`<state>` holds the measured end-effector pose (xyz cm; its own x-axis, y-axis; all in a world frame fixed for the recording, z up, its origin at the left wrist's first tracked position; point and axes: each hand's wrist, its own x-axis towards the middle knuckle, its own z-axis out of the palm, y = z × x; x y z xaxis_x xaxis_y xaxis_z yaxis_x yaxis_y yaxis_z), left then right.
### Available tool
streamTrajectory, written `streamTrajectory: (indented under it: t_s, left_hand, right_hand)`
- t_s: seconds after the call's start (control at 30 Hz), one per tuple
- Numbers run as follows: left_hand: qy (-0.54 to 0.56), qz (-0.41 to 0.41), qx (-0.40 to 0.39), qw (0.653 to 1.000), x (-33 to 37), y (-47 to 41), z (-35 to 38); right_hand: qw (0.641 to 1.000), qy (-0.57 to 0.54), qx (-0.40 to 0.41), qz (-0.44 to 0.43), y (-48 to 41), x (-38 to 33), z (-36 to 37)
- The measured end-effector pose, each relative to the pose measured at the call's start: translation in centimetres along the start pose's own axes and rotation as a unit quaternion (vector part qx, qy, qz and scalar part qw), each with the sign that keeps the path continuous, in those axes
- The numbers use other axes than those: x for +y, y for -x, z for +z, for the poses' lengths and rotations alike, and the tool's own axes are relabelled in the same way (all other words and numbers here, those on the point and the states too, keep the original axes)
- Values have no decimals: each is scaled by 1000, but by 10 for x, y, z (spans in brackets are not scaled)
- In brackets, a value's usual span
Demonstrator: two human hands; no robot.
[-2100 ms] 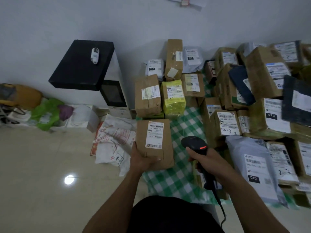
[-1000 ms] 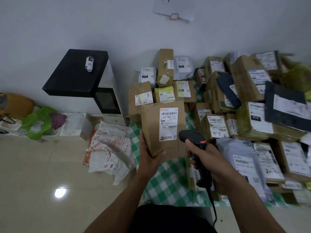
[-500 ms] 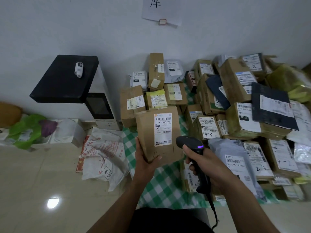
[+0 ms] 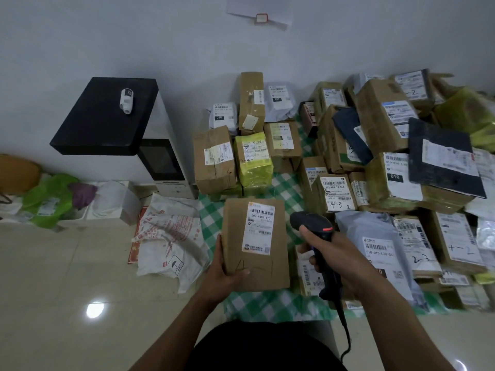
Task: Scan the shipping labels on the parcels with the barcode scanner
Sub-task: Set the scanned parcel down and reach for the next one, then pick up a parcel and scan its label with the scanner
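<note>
Head view: one bare stretch of tiled floor (image 4: 67,277) fills the near left, the only open room. Beyond it stand one black-topped cabinet (image 4: 107,116) and one crumpled white sack (image 4: 171,236), which lies against the left edge of one green checked cloth (image 4: 267,303). One left hand (image 4: 223,277) reaches forward, fingers and thumb clamped on the near left corner of one brown box (image 4: 254,269). The box lies over the cloth with its one label (image 4: 259,227) face up. One right hand (image 4: 340,261) has its fingers wrapped tight round the handle of one black scanner (image 4: 312,224), whose head sits just beside the box's right edge. Further right, parcels (image 4: 388,183) crowd edge to edge up to the right border, overlapping, too many to count surely.
</note>
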<state>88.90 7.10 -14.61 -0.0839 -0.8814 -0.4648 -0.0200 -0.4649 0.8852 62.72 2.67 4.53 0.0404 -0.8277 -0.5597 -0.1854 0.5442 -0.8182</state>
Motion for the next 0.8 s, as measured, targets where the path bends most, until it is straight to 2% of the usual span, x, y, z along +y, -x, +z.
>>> streamTrajectory:
  t_s: [0.17, 0.3, 0.47, 0.63, 0.67, 0.73, 0.8]
  left_hand:
    - [16, -96, -12, 995, -13, 3, 2]
    - [1, -112, -5, 994, -3, 1, 20]
    - [-127, -121, 27, 984, 1, -7, 27]
    - [-281, -187, 41, 941, 1, -33, 24]
    - [-322, -180, 52, 928, 22, -30, 25]
    - [-355, -95, 101, 925, 61, -31, 30]
    - [-299, 1, 155, 942, 98, -38, 35]
  right_hand:
    - [1000, 7, -8, 22, -6, 8, 6]
    - [999, 5, -9, 31, -9, 11, 8]
    - [999, 42, -7, 33, -14, 10, 14]
    - [998, 63, -23, 19, -28, -7, 17]
    - [998, 63, -20, 12, -31, -11, 16]
    - [998, 65, -12, -2, -36, -22, 12]
    - [997, 70, -7, -8, -41, -31, 9]
